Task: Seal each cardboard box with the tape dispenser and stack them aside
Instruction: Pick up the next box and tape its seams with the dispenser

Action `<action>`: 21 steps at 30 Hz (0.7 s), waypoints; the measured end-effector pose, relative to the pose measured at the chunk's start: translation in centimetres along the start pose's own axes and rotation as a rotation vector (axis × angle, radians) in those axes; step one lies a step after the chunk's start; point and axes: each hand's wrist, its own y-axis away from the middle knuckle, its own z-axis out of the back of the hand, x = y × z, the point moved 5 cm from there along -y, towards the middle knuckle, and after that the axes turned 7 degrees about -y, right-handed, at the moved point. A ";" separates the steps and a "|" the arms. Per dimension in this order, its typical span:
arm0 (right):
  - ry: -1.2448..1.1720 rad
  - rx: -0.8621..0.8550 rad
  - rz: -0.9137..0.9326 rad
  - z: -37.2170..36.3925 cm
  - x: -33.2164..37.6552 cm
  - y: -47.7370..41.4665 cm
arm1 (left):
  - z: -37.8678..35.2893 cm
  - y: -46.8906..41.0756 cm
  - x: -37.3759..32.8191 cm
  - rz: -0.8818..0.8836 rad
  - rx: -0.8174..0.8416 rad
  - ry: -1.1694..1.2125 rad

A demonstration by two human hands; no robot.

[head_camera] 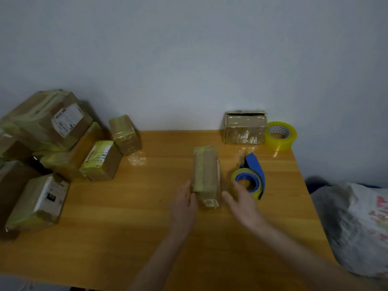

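Wooden surface (126, 227) under a pale wall. Nearest, the left hand (184, 204) rests its straight fingers against the near left side of the small box (206, 173). The right hand (241, 202) hovers spread and empty just right of it, before the tape dispenser (249, 179). Left of the small box, a pile of taped boxes (63, 143) suggests most are done. Beyond it, an open-topped box (244, 129) looks unsealed.

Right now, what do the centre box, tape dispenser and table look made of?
Centre box: matte brown cardboard, glossy yellowish tape strip along its top. Tape dispenser: smooth blue body, probably plastic, carrying a translucent yellowish tape roll. Table: wood or wood-look laminate; orange-brown grain lines, faint sheen near the wall.
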 end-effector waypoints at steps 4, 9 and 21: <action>-0.074 -0.001 0.105 -3.2 2.5 1.0 | -1.7 -0.5 -1.0 0.069 0.081 0.089; -0.088 -0.056 0.024 -3.0 1.3 0.4 | -3.5 -0.8 -1.1 0.109 0.136 0.080; 0.205 -0.034 0.085 -0.4 -0.3 -2.0 | -3.4 -2.4 1.0 -0.012 0.102 0.148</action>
